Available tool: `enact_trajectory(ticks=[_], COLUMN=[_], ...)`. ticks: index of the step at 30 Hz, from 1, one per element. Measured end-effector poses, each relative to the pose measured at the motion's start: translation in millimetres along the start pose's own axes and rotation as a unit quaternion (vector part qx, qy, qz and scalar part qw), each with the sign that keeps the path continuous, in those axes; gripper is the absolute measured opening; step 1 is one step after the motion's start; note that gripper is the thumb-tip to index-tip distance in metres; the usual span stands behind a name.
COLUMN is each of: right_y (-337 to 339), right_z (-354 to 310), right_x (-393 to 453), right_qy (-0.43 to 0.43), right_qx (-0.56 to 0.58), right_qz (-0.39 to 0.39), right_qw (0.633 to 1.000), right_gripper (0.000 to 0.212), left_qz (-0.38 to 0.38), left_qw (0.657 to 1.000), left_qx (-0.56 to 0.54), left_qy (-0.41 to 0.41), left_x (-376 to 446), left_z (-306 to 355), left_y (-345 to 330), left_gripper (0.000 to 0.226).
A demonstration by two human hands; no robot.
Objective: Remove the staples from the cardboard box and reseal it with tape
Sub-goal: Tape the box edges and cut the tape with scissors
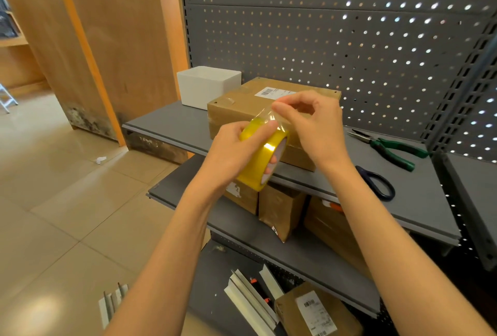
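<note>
A brown cardboard box (242,105) with a white shipping label lies flat on the top grey shelf (166,124). In front of it my left hand (236,150) grips a yellow roll of clear tape (262,159), fingers through its core. My right hand (309,120) pinches the free end of the tape between thumb and forefinger, and a short clear strip stretches from the roll up to those fingertips, just above the box's near side.
Green-handled pliers (395,148) and dark-handled scissors (376,182) lie on the shelf to the right. A white open container (207,88) stands behind the box on the left. A perforated grey back panel rises behind. Lower shelves hold more cardboard boxes (279,209).
</note>
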State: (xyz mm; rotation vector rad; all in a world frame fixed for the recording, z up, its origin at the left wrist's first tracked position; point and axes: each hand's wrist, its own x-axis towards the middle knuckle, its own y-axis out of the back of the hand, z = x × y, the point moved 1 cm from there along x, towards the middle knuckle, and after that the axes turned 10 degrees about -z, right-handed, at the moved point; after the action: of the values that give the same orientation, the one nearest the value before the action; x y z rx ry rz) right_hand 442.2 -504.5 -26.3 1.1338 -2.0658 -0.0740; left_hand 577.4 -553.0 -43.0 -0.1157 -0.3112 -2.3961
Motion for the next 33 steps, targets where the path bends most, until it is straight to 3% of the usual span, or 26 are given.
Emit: enact_trajectory(ticks=[4, 9, 14, 23, 27, 33], right_y=[2, 3, 9, 17, 18, 14], right_z=[6, 3, -15, 9, 24, 42], right_x=[4, 7, 27, 53, 62, 72], right_qy=[-0.01, 0.053, 0.093, -0.027, -0.058, -0.081], right_qx=[0.006, -0.109, -0.128, -0.077, -0.095, -0.116], right_qz=[0.011, -0.006, 0.009, -0.031, -0.049, -0.066], right_qw=[1.0, 0.993, 0.987, 0.996, 0.993, 0.988], right_gripper=[0.008, 0.003, 0.006, 0.007, 0.007, 0.005], left_qz=[-0.035, 0.013, 0.024, 0.023, 0.009, -0.029], left_qw=[0.996, 0.994, 0.992, 0.993, 0.993, 0.991], left_qx=[-0.078, -0.059, -0.018, 0.012, -0.031, -0.06], left_qy=[0.024, 0.092, 0.127, 0.113, 0.112, 0.116], left_x=[-1, 6, 7, 5, 9, 18], left_z=[1, -2, -2, 3, 8, 7], left_y=[1, 3, 6, 10, 17, 20], left_gripper=[0.024, 0.027, 0.043, 0.056, 0.036, 0.026])
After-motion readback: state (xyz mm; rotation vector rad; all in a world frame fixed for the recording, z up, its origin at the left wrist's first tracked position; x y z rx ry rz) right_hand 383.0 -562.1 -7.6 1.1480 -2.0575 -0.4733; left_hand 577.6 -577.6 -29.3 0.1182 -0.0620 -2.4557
